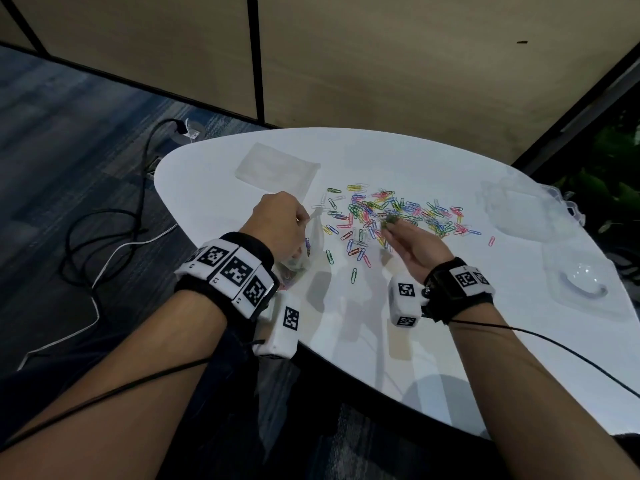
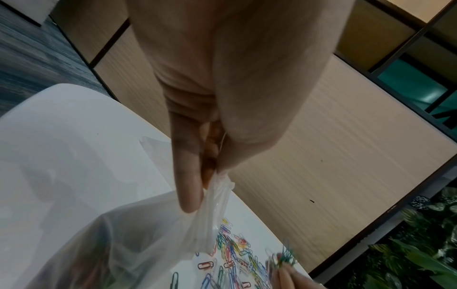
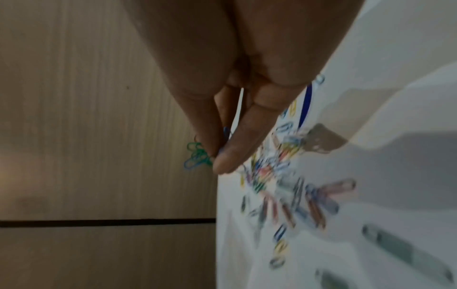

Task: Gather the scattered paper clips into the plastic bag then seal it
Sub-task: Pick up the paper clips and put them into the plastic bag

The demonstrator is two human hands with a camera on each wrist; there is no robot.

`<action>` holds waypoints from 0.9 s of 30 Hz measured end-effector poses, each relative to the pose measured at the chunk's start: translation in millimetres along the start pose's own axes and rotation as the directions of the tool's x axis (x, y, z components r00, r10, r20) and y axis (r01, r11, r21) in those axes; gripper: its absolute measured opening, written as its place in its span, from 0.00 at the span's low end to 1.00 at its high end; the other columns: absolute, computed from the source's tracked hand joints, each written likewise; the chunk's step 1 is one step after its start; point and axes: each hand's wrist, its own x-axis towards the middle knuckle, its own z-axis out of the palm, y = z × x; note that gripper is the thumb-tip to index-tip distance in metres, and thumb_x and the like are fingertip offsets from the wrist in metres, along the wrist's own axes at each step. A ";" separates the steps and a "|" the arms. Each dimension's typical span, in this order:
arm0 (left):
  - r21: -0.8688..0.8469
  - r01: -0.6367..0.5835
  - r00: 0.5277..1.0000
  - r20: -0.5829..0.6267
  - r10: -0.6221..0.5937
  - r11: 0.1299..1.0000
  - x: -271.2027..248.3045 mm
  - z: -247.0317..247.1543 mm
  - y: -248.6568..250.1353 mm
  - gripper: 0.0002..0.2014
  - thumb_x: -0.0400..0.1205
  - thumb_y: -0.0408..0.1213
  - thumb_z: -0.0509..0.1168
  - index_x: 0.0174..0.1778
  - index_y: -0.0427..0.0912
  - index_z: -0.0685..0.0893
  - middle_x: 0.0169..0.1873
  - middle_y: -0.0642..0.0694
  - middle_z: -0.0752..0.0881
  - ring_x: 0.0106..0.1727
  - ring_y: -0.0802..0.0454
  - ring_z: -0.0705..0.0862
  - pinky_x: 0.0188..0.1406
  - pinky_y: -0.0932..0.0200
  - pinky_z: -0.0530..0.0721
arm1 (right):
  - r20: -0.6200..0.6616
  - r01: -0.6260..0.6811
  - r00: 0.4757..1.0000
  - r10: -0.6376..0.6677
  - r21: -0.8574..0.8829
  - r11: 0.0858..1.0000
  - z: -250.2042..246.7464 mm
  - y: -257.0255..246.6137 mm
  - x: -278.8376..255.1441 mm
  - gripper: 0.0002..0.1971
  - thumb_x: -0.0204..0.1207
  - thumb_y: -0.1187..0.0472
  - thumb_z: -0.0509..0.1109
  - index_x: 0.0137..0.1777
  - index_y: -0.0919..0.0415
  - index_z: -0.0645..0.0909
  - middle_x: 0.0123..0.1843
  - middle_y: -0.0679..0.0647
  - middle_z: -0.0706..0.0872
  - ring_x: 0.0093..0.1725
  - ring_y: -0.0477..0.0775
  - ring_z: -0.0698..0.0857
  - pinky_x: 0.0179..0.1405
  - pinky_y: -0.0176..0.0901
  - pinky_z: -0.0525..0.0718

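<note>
At the near left edge of the white surface [image 1: 214, 188], the left hand [image 1: 277, 226] pinches the rim of the plastic bag [image 1: 304, 251] between thumb and fingers [image 2: 188, 187], holding its mouth up. The left wrist view shows that grip closed on a gathered fold of the thin film, with the bag's body hanging below it. A few coloured clips show dimly through the bag's wall.

Just to the right, the right hand [image 1: 412, 247] hovers over the pile, its fingertips [image 3: 222, 162] pressed together on a small bunch of clips [image 3: 196, 156], mostly green and blue, which sticks out past the thumb. So that grip is closed on clips; how many it holds cannot be told. The two hands are apart, with loose clips between them.

The scattered paper clips [image 1: 391, 213] lie in a broad band across the middle of the surface, in green, blue, pink, yellow, red and white, thickest just beyond the right fingertips. A few strays lie nearer the front edge, and one pink clip [image 1: 491, 241] sits apart on the right.

Farther back on the left lies a flat, clear empty bag [image 1: 277, 166]. On the right side are crumpled clear plastic [image 1: 519, 206] and a clear blister tray [image 1: 581, 285]. Both wrists wear black bands with white marker blocks. Black and white cables [image 1: 104, 237] trail over the carpet to the left.
</note>
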 end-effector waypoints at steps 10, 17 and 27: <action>0.022 -0.020 1.000 -0.013 0.020 1.000 -1.6 4.9 3.9 0.13 0.84 0.28 0.61 0.40 0.33 0.91 0.38 0.31 0.91 0.38 0.35 0.94 0.44 0.44 0.94 | 0.263 -0.070 0.957 0.125 -0.208 0.976 85.4 26.0 -46.4 0.13 0.75 0.81 0.68 0.59 0.82 0.80 0.46 0.67 0.88 0.39 0.52 0.92 0.43 0.35 0.90; 0.020 -0.016 1.000 -0.017 0.017 1.000 -2.6 4.4 4.3 0.13 0.84 0.28 0.61 0.43 0.36 0.92 0.40 0.32 0.91 0.40 0.34 0.93 0.46 0.43 0.93 | 0.330 0.258 0.942 -0.056 -0.611 0.748 99.5 29.1 -53.8 0.19 0.74 0.79 0.64 0.63 0.69 0.83 0.50 0.67 0.90 0.43 0.58 0.90 0.49 0.53 0.90; 0.007 0.017 0.999 -0.033 -0.017 1.000 -4.3 -5.5 -6.1 0.12 0.84 0.27 0.62 0.46 0.37 0.93 0.46 0.36 0.92 0.43 0.36 0.93 0.48 0.45 0.93 | -0.227 -0.174 0.942 -0.247 -0.960 0.222 -58.1 -5.3 3.7 0.38 0.67 0.46 0.81 0.75 0.58 0.76 0.70 0.60 0.82 0.69 0.60 0.81 0.72 0.49 0.76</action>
